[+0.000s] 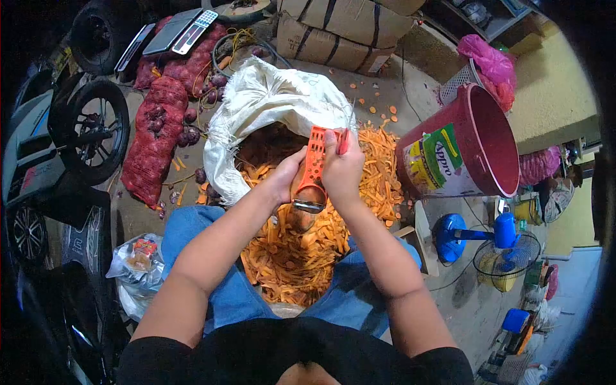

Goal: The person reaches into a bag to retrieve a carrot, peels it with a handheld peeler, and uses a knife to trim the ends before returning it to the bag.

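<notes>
My right hand (342, 168) is closed around an orange peeler (315, 154) with holes along its flat body. Its metal blade lies against a carrot (302, 221), which is partly covered by the peeler. A thin red-handled tool, perhaps a knife (344, 142), also sticks up from the right hand, its thin tip pointing away from me. My left hand (285, 177) grips the carrot from the left side. Beneath both hands spreads a heap of orange peelings (289, 263), between my knees and out to the right. An open white woven sack (256, 96) stands just beyond, dark inside.
On the right a large red bucket (459, 144) leans beside a blue fan (507, 234). Red net bags of onions (154, 144) lie at the left, with a scale (179, 32) on top. A motorbike wheel (96, 122) is further left. Cardboard boxes (340, 38) stand behind the sack.
</notes>
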The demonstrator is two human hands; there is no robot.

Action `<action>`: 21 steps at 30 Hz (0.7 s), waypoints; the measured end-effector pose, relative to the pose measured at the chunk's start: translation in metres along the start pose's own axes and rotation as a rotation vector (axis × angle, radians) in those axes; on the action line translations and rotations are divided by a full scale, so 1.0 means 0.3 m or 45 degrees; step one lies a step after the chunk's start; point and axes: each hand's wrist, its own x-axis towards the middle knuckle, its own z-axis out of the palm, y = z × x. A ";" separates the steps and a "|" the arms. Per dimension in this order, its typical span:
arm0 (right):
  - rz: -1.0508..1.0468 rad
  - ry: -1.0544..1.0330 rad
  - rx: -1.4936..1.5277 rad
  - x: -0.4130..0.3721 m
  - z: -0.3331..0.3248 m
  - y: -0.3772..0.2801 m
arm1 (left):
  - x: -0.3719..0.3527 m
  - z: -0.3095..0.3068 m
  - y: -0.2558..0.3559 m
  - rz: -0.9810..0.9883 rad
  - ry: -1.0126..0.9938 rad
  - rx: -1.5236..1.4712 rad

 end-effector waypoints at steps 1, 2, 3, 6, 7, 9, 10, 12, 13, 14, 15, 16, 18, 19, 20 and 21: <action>0.001 -0.002 0.000 0.000 0.004 0.010 | 0.000 0.003 0.000 0.000 0.002 -0.001; 0.014 0.037 0.032 0.002 0.010 0.028 | 0.001 0.006 -0.001 -0.007 0.008 0.011; 0.025 0.076 0.065 0.007 0.013 0.039 | 0.002 0.008 -0.001 -0.012 0.015 0.023; 0.112 0.053 0.061 0.022 0.011 0.046 | 0.005 0.004 0.010 -0.060 -0.027 0.154; 0.113 0.052 0.059 0.046 -0.001 0.059 | -0.007 0.018 0.006 -0.061 -0.027 0.151; 0.129 0.334 -0.189 0.141 -0.054 0.113 | -0.052 0.060 -0.005 -0.236 0.040 0.453; 0.165 0.397 -0.206 0.187 -0.095 0.162 | -0.072 0.085 -0.024 -0.257 0.079 0.493; 0.213 0.566 -0.302 0.255 -0.175 0.303 | -0.105 0.129 -0.043 -0.274 0.004 0.538; 0.219 0.677 -0.379 0.267 -0.193 0.313 | -0.112 0.138 -0.045 -0.290 -0.076 0.588; 0.225 0.684 -0.378 0.270 -0.201 0.320 | -0.092 0.096 -0.050 -0.393 -0.123 0.462; 0.268 0.666 -0.264 0.277 -0.212 0.264 | -0.089 0.089 -0.036 -0.396 -0.126 0.464; 0.305 0.644 -0.151 0.277 -0.215 0.229 | -0.083 0.085 -0.017 -0.358 -0.022 0.423; 0.028 0.473 0.006 0.241 -0.161 0.221 | -0.044 0.032 0.004 -0.228 0.033 0.264; 0.096 0.341 0.038 0.206 -0.120 0.185 | -0.021 0.009 0.008 -0.220 0.033 0.262; 0.164 0.209 0.069 0.155 -0.076 0.126 | -0.002 -0.008 0.013 -0.158 0.008 0.226; 0.246 0.103 0.180 0.091 -0.046 0.008 | 0.005 -0.014 0.017 -0.096 -0.018 0.191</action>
